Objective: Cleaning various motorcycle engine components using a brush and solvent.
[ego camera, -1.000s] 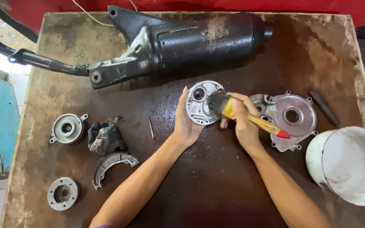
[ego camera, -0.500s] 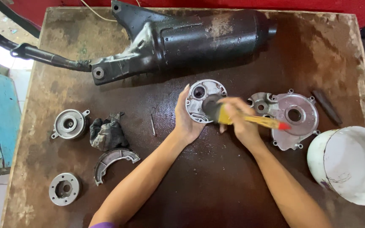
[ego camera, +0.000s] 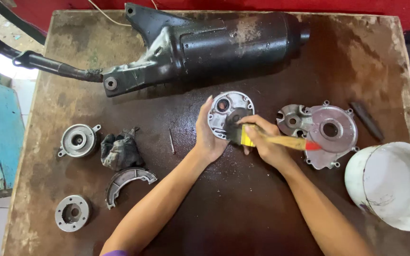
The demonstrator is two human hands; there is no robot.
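Right grip (ego camera: 262, 142) tight around a paintbrush (ego camera: 266, 139) — left grip (ego camera: 209, 135) cupping the round metal cover (ego camera: 229, 114)

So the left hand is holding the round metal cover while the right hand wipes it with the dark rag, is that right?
Not quite. The left hand does hold the round metal cover, but the right hand works on it with a paintbrush with a wooden handle, not the rag. The dark rag lies untouched on the table, to the left. The head view shows this.

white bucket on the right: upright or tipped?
Tipped. The bucket lies with its mouth toward the camera, showing the pale inner wall and bottom. No liquid is visible inside.
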